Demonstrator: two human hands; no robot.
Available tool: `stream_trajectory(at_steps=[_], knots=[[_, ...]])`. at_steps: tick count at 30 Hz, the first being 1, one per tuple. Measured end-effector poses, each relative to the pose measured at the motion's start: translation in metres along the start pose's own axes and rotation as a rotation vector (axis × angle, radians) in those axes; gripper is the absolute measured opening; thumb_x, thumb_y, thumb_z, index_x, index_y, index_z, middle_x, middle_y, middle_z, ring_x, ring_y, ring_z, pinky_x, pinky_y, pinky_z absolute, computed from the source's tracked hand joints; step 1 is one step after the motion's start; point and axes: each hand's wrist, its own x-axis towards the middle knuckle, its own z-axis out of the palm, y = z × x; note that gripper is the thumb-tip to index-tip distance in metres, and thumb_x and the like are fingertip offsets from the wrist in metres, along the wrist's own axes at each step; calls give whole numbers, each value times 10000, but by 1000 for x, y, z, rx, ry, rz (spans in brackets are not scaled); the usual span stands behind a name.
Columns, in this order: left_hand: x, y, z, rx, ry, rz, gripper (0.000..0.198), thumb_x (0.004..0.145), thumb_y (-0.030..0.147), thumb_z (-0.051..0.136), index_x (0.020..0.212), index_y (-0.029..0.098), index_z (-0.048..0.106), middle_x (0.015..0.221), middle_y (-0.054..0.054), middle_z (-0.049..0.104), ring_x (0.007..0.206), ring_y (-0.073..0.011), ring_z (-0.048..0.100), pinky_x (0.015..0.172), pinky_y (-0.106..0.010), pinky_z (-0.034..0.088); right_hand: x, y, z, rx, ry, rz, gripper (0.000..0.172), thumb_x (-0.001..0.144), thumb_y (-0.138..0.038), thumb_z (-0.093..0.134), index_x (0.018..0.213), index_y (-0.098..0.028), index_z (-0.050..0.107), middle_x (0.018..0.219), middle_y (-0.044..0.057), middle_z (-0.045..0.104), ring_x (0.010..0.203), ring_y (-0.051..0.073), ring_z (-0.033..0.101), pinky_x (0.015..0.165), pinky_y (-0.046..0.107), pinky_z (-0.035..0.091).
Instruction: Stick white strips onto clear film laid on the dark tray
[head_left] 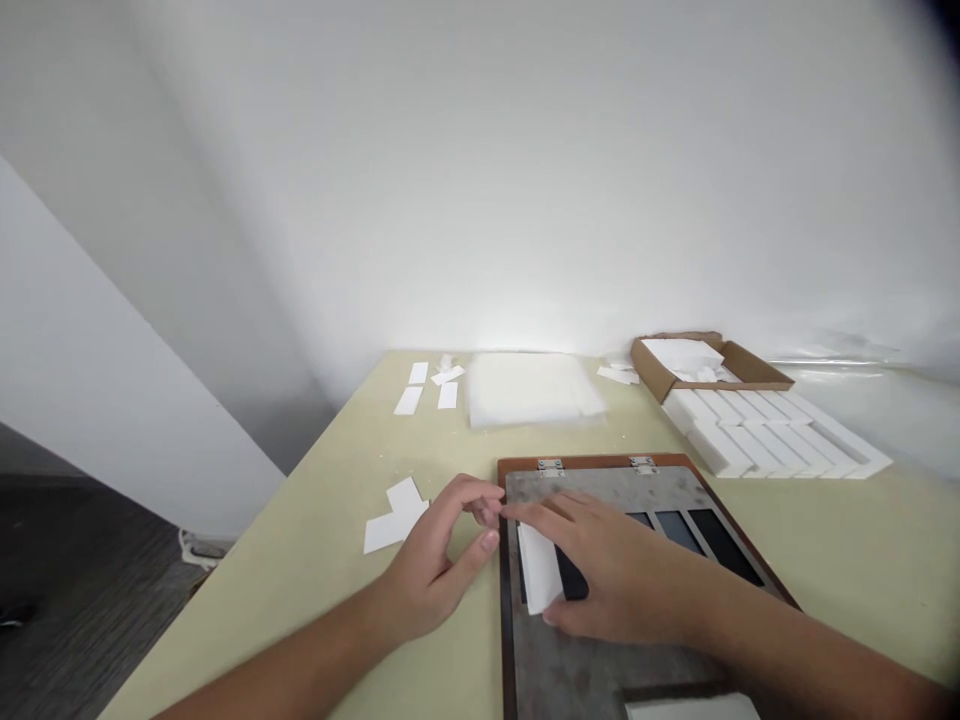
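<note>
A hinged board with a wooden rim and a grey metal plate (555,655) lies in front of me, dark slots cut through the plate. My right hand (607,570) reaches over it, thumb and fingers closed on the ends of a white rectangular piece (539,570) above the leftmost slots. Whether that piece is one thick block or several cards I cannot tell. At the board's left edge is my left hand (450,555), fingers bent and thumb apart, with nothing in it. Left of it, loose white cards (386,531) lie on the table.
A pale yellow table (300,570) stands against a white wall. Further back lie a stack of translucent white sheets (529,390), several small white cards (409,400) and an open cardboard box (757,378) over rows of white blocks (780,450). Another white piece (694,708) lies at the board's front.
</note>
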Motion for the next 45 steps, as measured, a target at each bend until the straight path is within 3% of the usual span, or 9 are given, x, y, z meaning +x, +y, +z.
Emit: stream_trajectory(at_steps=[5,9,12,16,21,26,34,39,45], knots=[[1,5,-4,122,-30,32,301,1113,301,453,1413,286,467,1130,-66,579,1035,-208,576,942,-372,495,1,-5,0,-44,-4,4,919,782,-302,789,1605,-294,380,1351,101,626,1251,317,568,1109,487,440],[1,14,-4,268,-120,37,303,1027,261,635,1316,291,548,1254,-78,558,1170,-244,546,997,-394,468,-13,-5,-12,-59,47,62,878,794,-263,748,1596,-274,388,1458,97,586,1352,298,514,1172,451,385],[0,22,8,372,-243,58,354,950,272,750,1280,322,633,1410,-74,530,1313,-312,482,1089,-469,406,-26,0,-19,-67,27,126,879,795,-255,749,1595,-280,387,1502,84,567,1388,291,499,1186,445,365],[3,26,28,571,-336,25,523,904,336,788,1384,307,581,1547,-86,478,1407,-359,414,1160,-553,345,-34,8,-17,-57,-32,145,937,770,-243,782,1609,-294,367,1421,83,610,1324,288,548,1147,442,403],[8,20,32,633,-330,-19,510,902,338,762,1377,292,582,1494,-66,582,1430,-364,427,1182,-577,325,-33,13,-12,-59,-30,126,971,768,-253,796,1627,-265,346,1421,111,607,1327,303,544,1169,463,381],[8,18,28,659,-342,-15,380,910,334,742,1281,338,661,1511,-23,577,1436,-353,438,1183,-571,309,-32,15,-13,-66,-44,104,975,780,-261,792,1641,-255,334,1463,120,588,1353,310,525,1181,477,372],[8,19,25,671,-346,-3,409,916,359,747,1315,347,657,1500,-28,599,1424,-347,469,1178,-570,307,-33,20,-14,-66,-26,77,946,793,-271,767,1640,-278,345,1460,97,598,1338,298,537,1186,474,386],[7,19,25,668,-337,2,392,919,375,752,1302,339,675,1484,-35,612,1412,-342,488,1178,-558,317,-42,21,-16,-41,-8,144,940,790,-256,755,1636,-294,348,1519,89,569,1396,300,512,1196,480,389],[8,20,24,673,-326,14,380,908,371,762,1281,337,698,1470,-35,630,1398,-348,514,1166,-564,344,-47,24,-7,-45,59,115,911,781,-199,712,1623,-276,375,1530,100,562,1418,299,497,1191,479,413]])
